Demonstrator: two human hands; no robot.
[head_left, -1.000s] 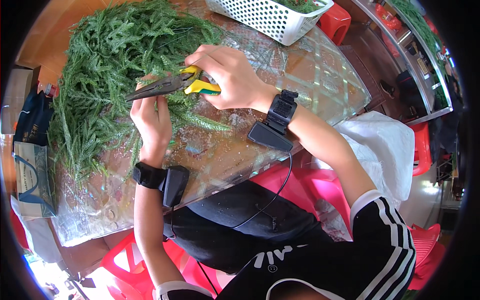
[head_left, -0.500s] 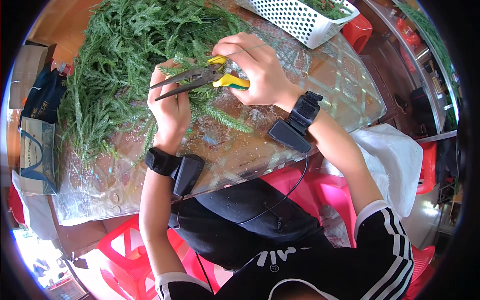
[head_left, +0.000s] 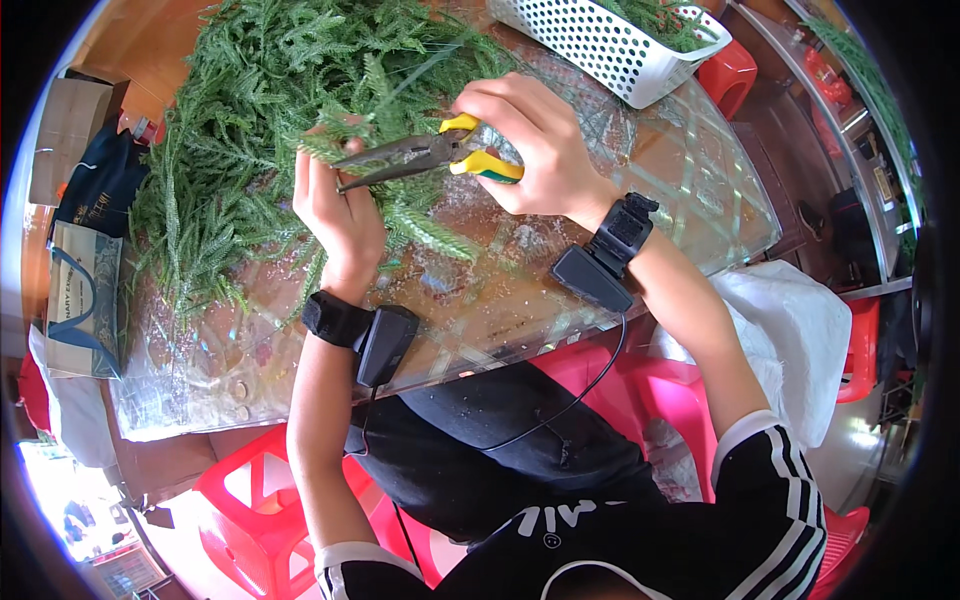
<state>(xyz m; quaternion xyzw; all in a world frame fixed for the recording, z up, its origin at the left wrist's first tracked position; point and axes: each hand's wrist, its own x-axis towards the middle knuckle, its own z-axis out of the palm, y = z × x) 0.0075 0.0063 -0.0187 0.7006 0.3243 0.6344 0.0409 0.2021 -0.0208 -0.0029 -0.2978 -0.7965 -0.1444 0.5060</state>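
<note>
Long-nose pliers [head_left: 425, 158] with yellow and green handles are gripped in my right hand [head_left: 545, 150]. Their dark jaws stand slightly apart and point left, the tips close to my left hand [head_left: 340, 215]. The fingers of that hand are closed around a green artificial pine sprig [head_left: 425, 230], whose needled tips stick out on both sides; part of it is smeared by motion. Behind and left of my hands lies a big heap of similar green pine branches [head_left: 240, 130]. What the fingertips of my left hand pinch is partly hidden.
A white perforated basket [head_left: 610, 50] with greenery stands at the table's far right. Small scraps litter the clear-covered tabletop [head_left: 480, 305]. Bags [head_left: 85, 300] stand at the left edge. Red stools [head_left: 245, 510] and a white sack [head_left: 775, 320] are beside the table.
The pliers and my right hand have shifted right, drawing the jaws back from across my left fingers. The sprig in my left hand has swung and blurs. The whole view has shifted slightly.
</note>
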